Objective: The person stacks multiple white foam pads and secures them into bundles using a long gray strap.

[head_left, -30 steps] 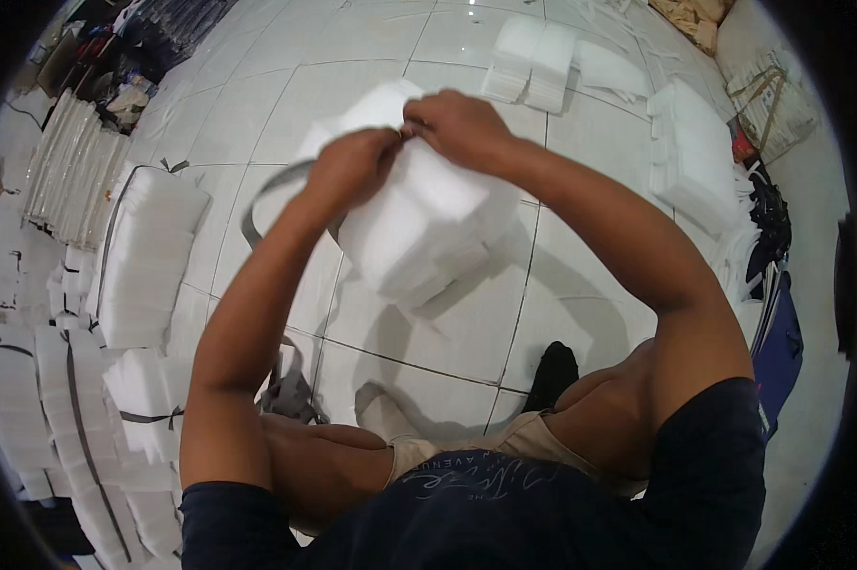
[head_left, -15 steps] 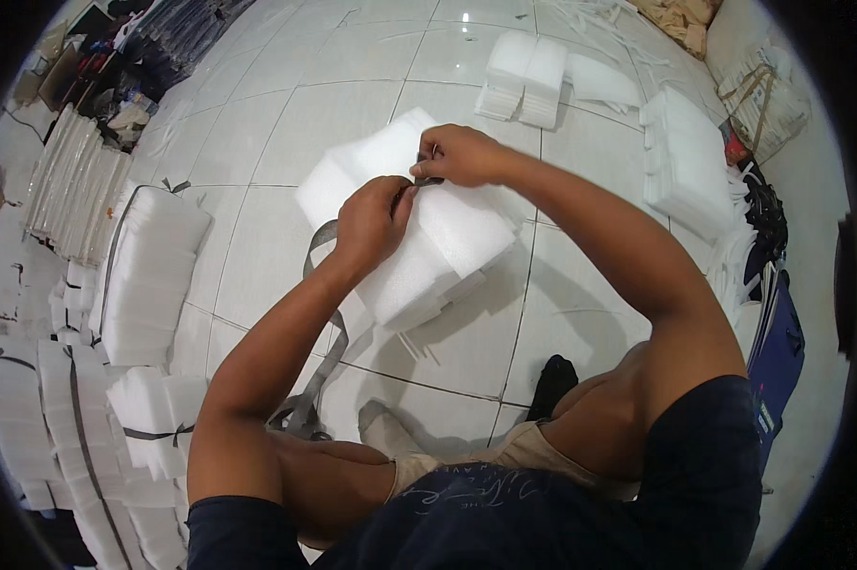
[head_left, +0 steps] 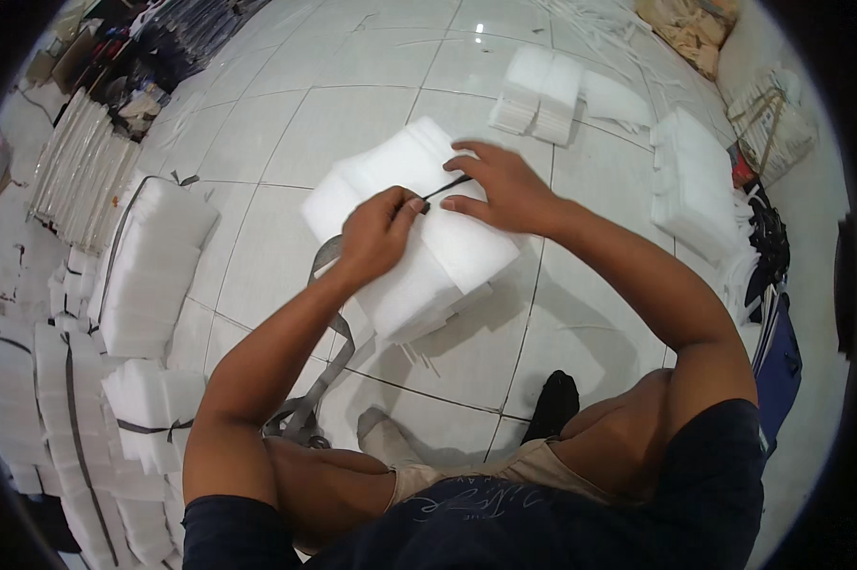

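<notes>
A stack of white foam sheets [head_left: 390, 166] lies on the tiled floor in front of me. My left hand [head_left: 383, 228] rests on top of it, thumb and fingers pinched on a dark strap. The dark strap [head_left: 444, 186] runs tight from there to my right hand [head_left: 509, 190]. My right thumb and index finger stand apart, and the strap passes into the palm, where the other fingers are partly hidden. A long grey strap [head_left: 336, 356] trails from under my left wrist down to the floor near my foot.
At the left stand several foam bundles [head_left: 153, 275] tied with dark straps. Loose foam stacks [head_left: 535, 90] lie at the back, with another foam stack [head_left: 690, 180] on the right. A dark blue flat item [head_left: 778, 370] leans by the right wall.
My right hand has moved right and toward me, away from my left hand. The dark strap is now drawn out between them. My left hand has shifted slightly nearer.
</notes>
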`<action>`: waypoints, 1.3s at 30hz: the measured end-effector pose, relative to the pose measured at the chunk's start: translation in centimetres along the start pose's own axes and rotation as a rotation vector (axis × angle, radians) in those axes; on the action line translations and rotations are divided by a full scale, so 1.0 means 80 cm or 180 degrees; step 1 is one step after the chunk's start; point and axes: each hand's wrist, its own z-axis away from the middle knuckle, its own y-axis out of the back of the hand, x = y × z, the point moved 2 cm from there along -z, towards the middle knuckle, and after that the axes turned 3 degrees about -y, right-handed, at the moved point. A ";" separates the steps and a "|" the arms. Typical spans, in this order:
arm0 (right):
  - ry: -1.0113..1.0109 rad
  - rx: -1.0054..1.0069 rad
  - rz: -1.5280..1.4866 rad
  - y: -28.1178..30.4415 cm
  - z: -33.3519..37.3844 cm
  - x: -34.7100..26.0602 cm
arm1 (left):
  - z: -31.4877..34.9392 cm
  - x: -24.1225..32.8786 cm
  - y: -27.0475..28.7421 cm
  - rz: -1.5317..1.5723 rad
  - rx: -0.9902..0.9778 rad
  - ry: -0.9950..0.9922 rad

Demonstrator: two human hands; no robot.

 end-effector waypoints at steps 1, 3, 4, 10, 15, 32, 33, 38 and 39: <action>-0.0245 -0.0147 -0.0431 -0.018 0.010 0.009 | 0.002 0.005 -0.005 -0.0004 0.0018 0.0007; -0.0396 -0.0191 -0.0332 -0.036 0.020 0.007 | 0.004 0.013 -0.012 -0.0142 0.0240 0.0079; -0.0584 -0.0217 -0.0225 -0.039 0.024 0.001 | 0.005 0.017 -0.014 -0.0257 0.0289 0.0098; -0.0294 -0.0551 0.0693 -0.062 0.024 -0.009 | 0.006 0.000 -0.023 -0.0064 0.0262 -0.0168; -0.0556 -0.0725 0.0560 -0.021 0.013 -0.002 | -0.035 -0.003 -0.003 0.0159 -0.0624 0.0849; 0.0171 -0.0589 -0.0255 -0.005 -0.016 -0.046 | -0.015 -0.003 0.014 0.0626 -0.1118 0.0751; 0.0419 -0.0203 -0.0495 -0.010 -0.013 -0.045 | -0.014 -0.002 0.013 0.0611 -0.1079 0.0882; 0.0852 0.0202 0.0098 -0.021 -0.009 -0.026 | -0.008 0.007 0.019 0.0266 -0.0872 0.0463; 0.0909 0.0211 -0.0028 -0.016 -0.012 -0.027 | -0.004 0.014 0.023 0.0057 -0.0689 0.0191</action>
